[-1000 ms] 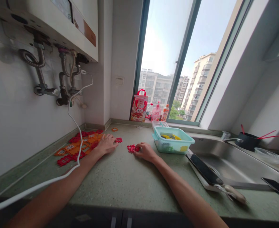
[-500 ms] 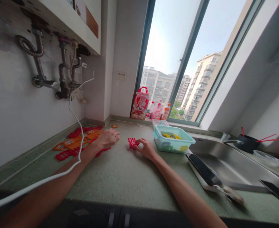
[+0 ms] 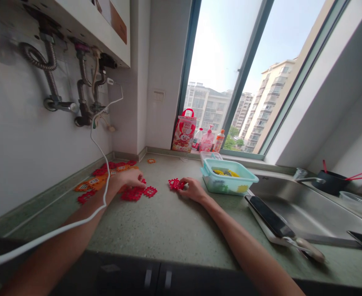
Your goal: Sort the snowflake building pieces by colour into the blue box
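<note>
My right hand (image 3: pixel 193 190) pinches a small cluster of red interlocking toy pieces (image 3: pixel 174 184) above the counter, left of the plastic tub. My left hand (image 3: pixel 129 180) is closed at the edge of the pile, its fingertips gripping a red interlocking piece (image 3: pixel 143 181). Just beneath it lie more red pieces (image 3: pixel 132 194), with one square red piece (image 3: pixel 150 191) to their right. Orange pieces (image 3: pixel 90 183) with square openings spread behind my left forearm, partly hidden by it. A single orange piece (image 3: pixel 151 161) rests apart near the back wall.
A turquoise tub (image 3: pixel 227 185) with yellow and dark pieces stands right of my right hand, its clear lid (image 3: pixel 210 156) behind it. A white cable (image 3: pixel 85 221) crosses over my left forearm. A phone (image 3: pixel 270 216) lies beside the sink (image 3: pixel 310 209).
My left hand has moved slightly left and down to the red pieces, and its fingers have closed. My right hand still holds the red cluster. The view has shifted a little.
</note>
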`<state>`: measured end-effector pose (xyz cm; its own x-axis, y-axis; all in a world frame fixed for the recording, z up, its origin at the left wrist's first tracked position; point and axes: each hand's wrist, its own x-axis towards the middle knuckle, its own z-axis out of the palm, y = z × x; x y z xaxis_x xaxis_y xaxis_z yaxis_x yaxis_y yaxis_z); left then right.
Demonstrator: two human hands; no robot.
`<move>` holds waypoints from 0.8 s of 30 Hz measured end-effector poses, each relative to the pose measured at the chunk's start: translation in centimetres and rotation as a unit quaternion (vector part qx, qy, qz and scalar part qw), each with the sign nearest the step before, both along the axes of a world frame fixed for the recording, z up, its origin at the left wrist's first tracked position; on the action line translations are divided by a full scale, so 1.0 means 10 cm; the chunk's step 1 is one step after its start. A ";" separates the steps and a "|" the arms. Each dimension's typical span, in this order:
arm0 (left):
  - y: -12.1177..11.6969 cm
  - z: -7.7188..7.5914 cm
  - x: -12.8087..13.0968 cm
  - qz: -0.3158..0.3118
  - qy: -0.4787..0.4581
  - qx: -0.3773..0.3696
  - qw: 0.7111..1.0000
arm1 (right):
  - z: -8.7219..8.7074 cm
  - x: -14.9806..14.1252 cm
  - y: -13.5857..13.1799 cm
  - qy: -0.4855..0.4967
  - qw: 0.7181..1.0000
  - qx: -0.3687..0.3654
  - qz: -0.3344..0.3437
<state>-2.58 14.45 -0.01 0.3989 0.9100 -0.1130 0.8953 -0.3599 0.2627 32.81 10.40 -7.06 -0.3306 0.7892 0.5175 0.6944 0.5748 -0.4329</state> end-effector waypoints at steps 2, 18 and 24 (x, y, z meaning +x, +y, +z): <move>-0.06 -0.08 0.20 -0.052 -0.023 0.045 0.997 | 0.02 0.04 0.00 0.029 1.000 -0.005 0.009; -0.29 -0.31 0.71 -0.241 -0.158 0.147 0.946 | 0.22 -0.03 -0.15 0.159 0.986 0.053 -0.010; -0.25 -0.31 0.66 -0.267 -0.124 0.172 0.940 | 0.03 -0.09 -0.05 0.026 0.999 -0.046 0.013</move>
